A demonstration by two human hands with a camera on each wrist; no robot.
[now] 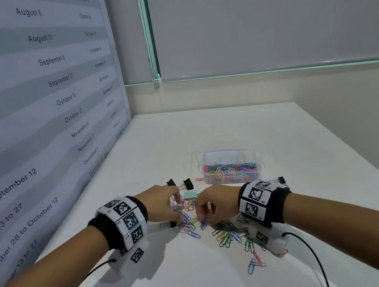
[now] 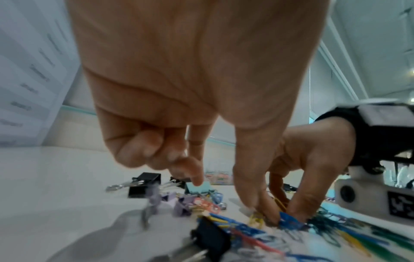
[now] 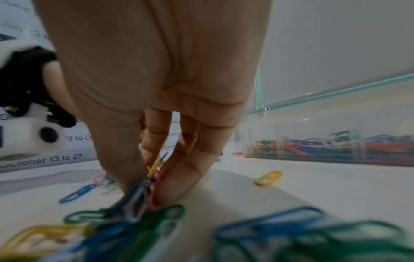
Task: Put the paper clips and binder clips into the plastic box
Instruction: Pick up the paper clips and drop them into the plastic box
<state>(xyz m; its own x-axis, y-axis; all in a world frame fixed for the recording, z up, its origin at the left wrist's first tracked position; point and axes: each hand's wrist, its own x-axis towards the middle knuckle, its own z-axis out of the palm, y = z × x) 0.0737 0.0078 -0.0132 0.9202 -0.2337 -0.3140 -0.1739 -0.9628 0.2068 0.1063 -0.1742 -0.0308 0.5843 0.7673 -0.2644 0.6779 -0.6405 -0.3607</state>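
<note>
The right hand (image 1: 215, 204) had its thumb and fingers pressed together round a small bunch of coloured paper clips (image 3: 143, 186) picked from the loose pile (image 1: 226, 233) on the table (image 1: 206, 278), fingertips down at the surface. Just beside it, the left hand (image 1: 161, 204) worked the same heap: its thumb and a finger pinched narrow at clips, the other fingers curled in, though what it actually held could not be told through the blur.

The job looked roughly half done, judged from how things lay. Nearest the person, behind the pinching fingers, stray clips (image 1: 254, 261) trailed toward the table edge. Around and under both hands a good scatter of paper clips remained. Just past the fingertips lay a pale green binder clip (image 1: 190, 194), and a little beyond it two black binder clips (image 1: 180, 183); lilac ones (image 2: 170, 202) sat by the left fingers and another black one (image 1: 281, 180) behind the right wrist. None of the binder clips appeared to be in the box.

Farther out, beyond and to the right of the grip, stood the clear plastic box (image 1: 231, 167), open, its floor already covered with a layer of paper clips, one pink clip lying just outside its wall.

The table was white and smooth, set into a corner. A printed date chart (image 1: 39, 105) covered the wall to the left; a plain grey wall with a glass edge strip closed the far side.
</note>
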